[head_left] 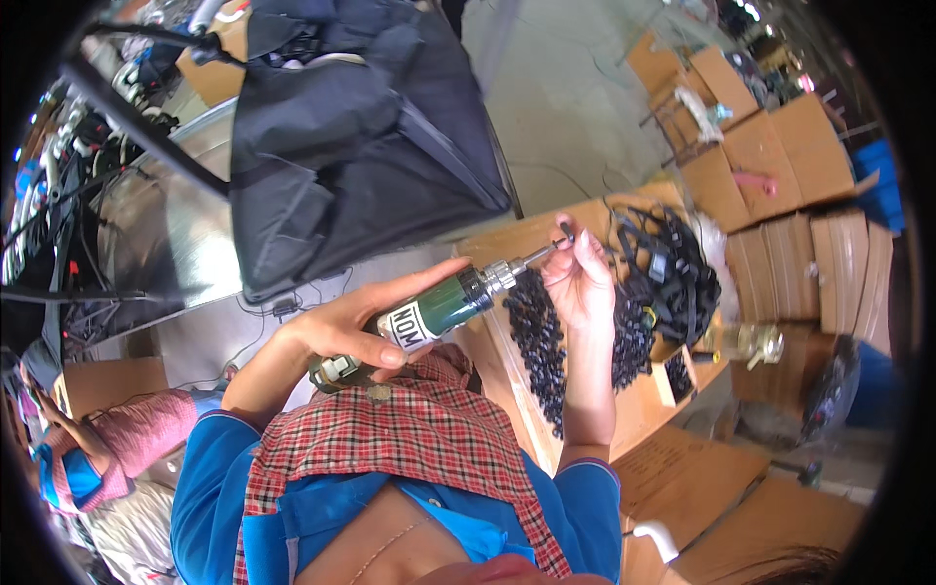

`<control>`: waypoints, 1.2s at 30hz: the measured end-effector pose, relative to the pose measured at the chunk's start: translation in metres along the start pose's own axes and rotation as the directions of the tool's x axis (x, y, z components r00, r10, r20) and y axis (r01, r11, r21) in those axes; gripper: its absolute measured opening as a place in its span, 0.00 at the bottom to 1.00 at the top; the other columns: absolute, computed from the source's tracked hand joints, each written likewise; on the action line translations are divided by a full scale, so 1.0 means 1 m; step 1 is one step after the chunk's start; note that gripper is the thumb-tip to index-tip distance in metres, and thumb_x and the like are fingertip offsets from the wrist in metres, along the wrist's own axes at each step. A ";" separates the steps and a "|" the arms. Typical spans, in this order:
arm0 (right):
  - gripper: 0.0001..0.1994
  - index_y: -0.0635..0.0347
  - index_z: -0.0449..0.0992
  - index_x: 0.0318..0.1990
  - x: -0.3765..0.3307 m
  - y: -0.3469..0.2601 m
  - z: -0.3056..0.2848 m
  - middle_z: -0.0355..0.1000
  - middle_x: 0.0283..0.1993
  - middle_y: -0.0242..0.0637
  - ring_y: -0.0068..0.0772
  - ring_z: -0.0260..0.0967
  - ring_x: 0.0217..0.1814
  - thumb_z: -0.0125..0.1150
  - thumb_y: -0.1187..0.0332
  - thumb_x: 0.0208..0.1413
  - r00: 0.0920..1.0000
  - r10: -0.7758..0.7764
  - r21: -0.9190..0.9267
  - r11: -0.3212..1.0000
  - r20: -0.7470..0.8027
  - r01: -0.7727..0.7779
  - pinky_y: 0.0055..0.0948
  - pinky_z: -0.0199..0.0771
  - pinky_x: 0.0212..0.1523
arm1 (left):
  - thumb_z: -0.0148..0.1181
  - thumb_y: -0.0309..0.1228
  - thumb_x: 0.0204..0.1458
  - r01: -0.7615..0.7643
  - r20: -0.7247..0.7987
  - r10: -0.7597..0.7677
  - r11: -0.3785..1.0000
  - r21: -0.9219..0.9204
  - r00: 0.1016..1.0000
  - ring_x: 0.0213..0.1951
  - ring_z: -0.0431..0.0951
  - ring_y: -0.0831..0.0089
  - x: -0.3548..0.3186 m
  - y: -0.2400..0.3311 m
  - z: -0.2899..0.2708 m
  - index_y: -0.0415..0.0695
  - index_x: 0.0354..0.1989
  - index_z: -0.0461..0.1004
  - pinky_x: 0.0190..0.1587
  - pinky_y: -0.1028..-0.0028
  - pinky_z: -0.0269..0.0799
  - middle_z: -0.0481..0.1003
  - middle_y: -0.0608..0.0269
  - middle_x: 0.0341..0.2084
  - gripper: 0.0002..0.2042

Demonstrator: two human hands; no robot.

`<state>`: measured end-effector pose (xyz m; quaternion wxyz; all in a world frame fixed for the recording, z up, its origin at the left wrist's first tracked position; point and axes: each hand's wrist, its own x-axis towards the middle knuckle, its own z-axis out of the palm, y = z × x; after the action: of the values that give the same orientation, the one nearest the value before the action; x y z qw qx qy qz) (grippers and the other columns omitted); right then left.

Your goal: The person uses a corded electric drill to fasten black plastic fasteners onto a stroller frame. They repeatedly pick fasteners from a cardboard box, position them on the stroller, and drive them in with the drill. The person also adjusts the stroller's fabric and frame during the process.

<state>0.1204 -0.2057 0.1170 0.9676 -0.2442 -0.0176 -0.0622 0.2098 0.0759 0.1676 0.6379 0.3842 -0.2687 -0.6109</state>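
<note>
My left hand (339, 327) is wrapped round the body of a green electric screwdriver (450, 304), held at a slant in front of my chest. Its metal bit points up and to the right. At the bit's tip, my right hand (585, 283) pinches a small dark part (565, 231) between thumb and fingers. The tip seems to meet this part, though its exact kind is too small to make out. Below the right hand, many small black pieces (538, 336) lie heaped on a wooden table (502, 375).
Black straps (673, 283) are piled at the table's right side, near a clear bottle (751, 343). A large black fabric piece (361, 146) lies beyond my hands over a metal table (166, 234). Cardboard boxes (780, 156) stand at right. Another person (127, 429) is at far left.
</note>
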 end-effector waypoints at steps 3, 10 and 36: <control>0.18 0.71 0.69 0.53 0.031 0.023 0.038 0.70 0.36 0.37 0.21 0.62 0.28 0.56 0.66 0.62 0.996 0.044 -0.063 0.997 0.073 -0.039 0.19 0.63 0.27 | 0.72 0.32 0.40 -0.093 -0.029 0.094 0.994 0.052 0.995 0.26 0.72 0.75 -0.030 0.015 -0.017 0.46 0.72 0.34 0.25 0.77 0.70 0.71 0.55 0.33 0.56; 0.17 0.74 0.70 0.52 0.095 0.083 0.127 0.72 0.36 0.42 0.25 0.67 0.27 0.56 0.69 0.61 0.990 0.071 -0.312 0.950 0.122 -0.030 0.21 0.67 0.26 | 0.73 0.34 0.40 -0.278 -0.030 0.285 0.948 0.156 0.958 0.32 0.73 0.74 -0.113 0.050 -0.064 0.46 0.72 0.35 0.31 0.75 0.71 0.69 0.56 0.41 0.55; 0.23 0.65 0.72 0.50 0.332 0.065 0.391 0.75 0.47 0.40 0.30 0.71 0.50 0.68 0.73 0.44 0.945 0.300 -0.756 -0.587 0.132 0.292 0.29 0.70 0.53 | 0.73 0.25 0.32 -0.619 -0.032 0.650 0.707 -0.343 0.760 0.20 0.72 0.67 -0.264 0.077 -0.179 0.54 0.73 0.35 0.20 0.74 0.66 0.69 0.41 0.30 0.60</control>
<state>0.4568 -0.0001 0.4515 0.1894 -0.9755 -0.1116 0.0035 0.3707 0.3619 0.1640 0.8511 0.1266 -0.3060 -0.4074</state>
